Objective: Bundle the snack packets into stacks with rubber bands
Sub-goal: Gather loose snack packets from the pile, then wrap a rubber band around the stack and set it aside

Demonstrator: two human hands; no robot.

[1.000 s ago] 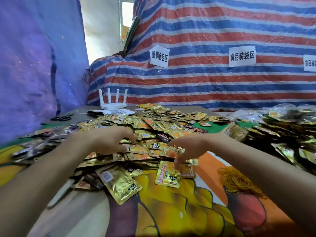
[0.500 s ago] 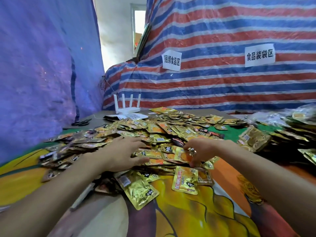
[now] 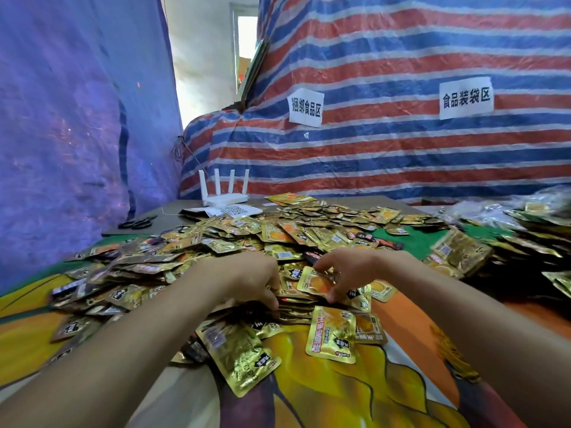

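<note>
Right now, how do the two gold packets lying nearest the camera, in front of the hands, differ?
The left packet lies slanted, showing a mostly plain, crinkled gold face; the right packet lies nearly straight, showing big red lettering. The left packet looks bigger in frame than the right packet. Both are shiny gold foil with a small black label.

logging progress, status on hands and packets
Left hand grips a packet stack. Right hand pinches a gold packet. Rubber bands untouched. Loose packets crowd around.
</note>
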